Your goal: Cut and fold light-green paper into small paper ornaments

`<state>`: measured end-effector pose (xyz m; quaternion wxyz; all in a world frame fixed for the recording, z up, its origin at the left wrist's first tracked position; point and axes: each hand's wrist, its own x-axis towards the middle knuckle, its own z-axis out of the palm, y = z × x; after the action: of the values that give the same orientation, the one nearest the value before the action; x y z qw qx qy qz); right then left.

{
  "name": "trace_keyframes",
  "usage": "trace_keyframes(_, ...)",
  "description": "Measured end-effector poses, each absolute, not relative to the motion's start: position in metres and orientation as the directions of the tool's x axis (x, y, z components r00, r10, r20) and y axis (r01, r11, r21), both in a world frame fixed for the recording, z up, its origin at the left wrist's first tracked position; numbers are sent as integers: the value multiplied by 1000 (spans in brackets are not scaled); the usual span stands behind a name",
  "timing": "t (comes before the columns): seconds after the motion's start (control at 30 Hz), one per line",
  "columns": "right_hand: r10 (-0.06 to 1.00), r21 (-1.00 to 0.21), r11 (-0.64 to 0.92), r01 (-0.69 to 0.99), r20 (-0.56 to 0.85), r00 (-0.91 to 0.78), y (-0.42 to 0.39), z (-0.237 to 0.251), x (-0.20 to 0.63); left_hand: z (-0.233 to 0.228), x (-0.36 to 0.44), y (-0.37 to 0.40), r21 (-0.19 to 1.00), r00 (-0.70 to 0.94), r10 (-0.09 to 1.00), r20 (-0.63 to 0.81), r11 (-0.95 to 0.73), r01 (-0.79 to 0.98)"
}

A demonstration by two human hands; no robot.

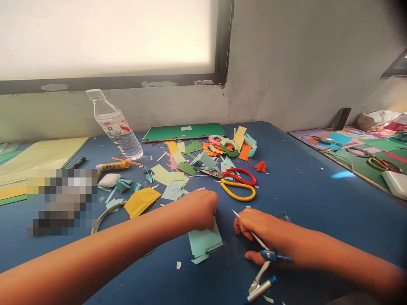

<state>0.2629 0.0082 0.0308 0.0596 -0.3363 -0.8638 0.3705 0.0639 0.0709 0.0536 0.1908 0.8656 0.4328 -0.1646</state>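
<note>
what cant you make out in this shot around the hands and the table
- Head view: the left hand covers the top of the light green paper, so what its fingertips do is hidden.
- The compass point end is hidden under the right hand.
- A pixelated patch masks whatever lies at table left.
- The water bottle label print is too small to read.

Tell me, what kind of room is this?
Probably a craft or classroom table: coloured paper scraps, scissors and a glue stick cover the blue table.
</note>
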Motion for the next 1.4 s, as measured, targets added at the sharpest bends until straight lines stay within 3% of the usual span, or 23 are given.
trace_keyframes(0.17, 582, -657, 529, 537, -180, -793, 9, 35, 281, 55, 67, 70, 226, 552, 688, -471, -510, 830)
trace_keyframes(0.33, 674, -668, 452, 591, -178, -717, 13, 36, 286, 57, 50, 67, 437, 554, 737, -386, -383, 814)
trace_keyframes(0.5, 867, -806, 342, 483, 73, -492, 30, 21, 253, 51, 26, 70, 690, 484, 857, -178, -242, 682)
trace_keyframes(0.63, 872, -863, 376, 337, 208, -443, 45, 10, 229, 38, 16, 60, 787, 399, 912, -93, -178, 591)
trace_keyframes(0.77, 855, -846, 424, 325, 255, -450, 46, 4, 223, 28, 9, 50, 806, 382, 924, -32, -202, 556)
trace_keyframes(1.1, 733, -717, 631, 295, 427, -530, 44, -10, 223, 13, -9, 40, 731, 497, 845, 199, -466, 498)
trace_keyframes(1.4, 742, -732, 623, 275, 442, -505, 47, -13, 219, 10, -12, 41, 737, 476, 853, 214, -461, 494)
